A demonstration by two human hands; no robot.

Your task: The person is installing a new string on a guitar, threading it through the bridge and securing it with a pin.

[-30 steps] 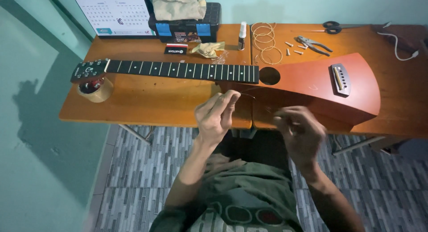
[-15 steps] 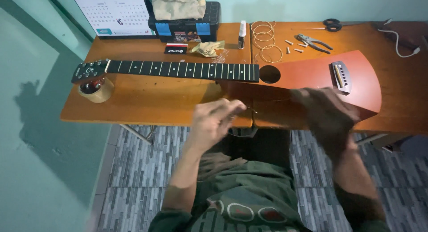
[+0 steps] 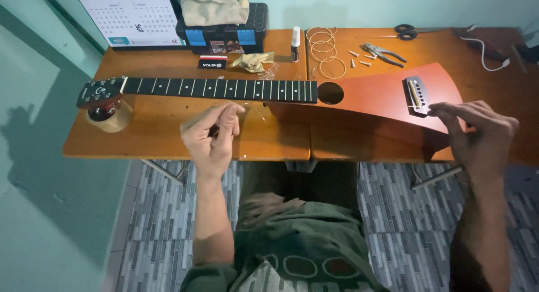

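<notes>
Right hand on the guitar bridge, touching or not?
Touching. In the head view the right hand lies on the red guitar body with its fingertips meeting the edge of the metal bridge, with no gap visible between them.

I can't tell what my left hand (image 3: 212,136) pinches; it's too small. At 3 o'clock, the table (image 3: 168,109) gets cut off.

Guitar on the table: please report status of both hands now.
Right hand fingertips at the bridge of the guitar. Left hand pinched shut above the table; contents unclear. Nothing in the way.
</notes>
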